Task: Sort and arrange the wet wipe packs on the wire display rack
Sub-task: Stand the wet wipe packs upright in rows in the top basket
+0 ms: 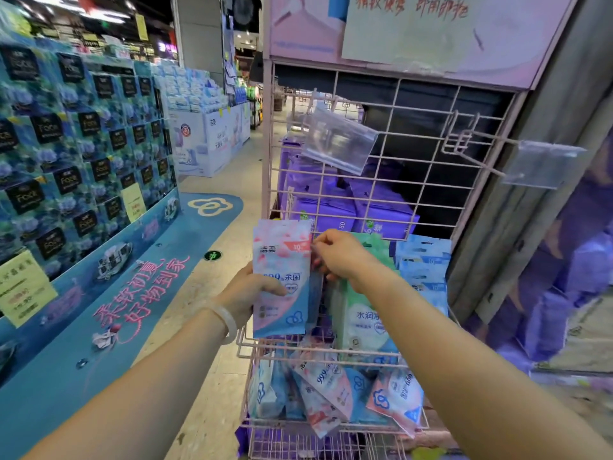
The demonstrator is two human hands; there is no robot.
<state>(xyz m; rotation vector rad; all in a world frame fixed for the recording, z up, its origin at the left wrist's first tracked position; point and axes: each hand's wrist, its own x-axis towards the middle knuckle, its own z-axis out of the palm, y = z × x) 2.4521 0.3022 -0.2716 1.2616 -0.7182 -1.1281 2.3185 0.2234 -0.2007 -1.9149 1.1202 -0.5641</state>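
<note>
My left hand (250,293) grips a pink and blue wet wipe pack (282,260) upright at the left end of the pink wire display rack (391,154). My right hand (338,257) pinches the top right edge of that pack, just left of a row of green packs (361,313). Light blue packs (424,267) stand to the right of the green ones. In the wire basket (298,426) below, several pink and blue packs (335,390) lie tilted and jumbled.
Purple packs (331,207) are stacked behind the wire grid. Two clear plastic price holders (335,141) hang on hooks above. A tall stack of blue tissue boxes (83,144) stands at the left beside a blue floor sticker (159,270).
</note>
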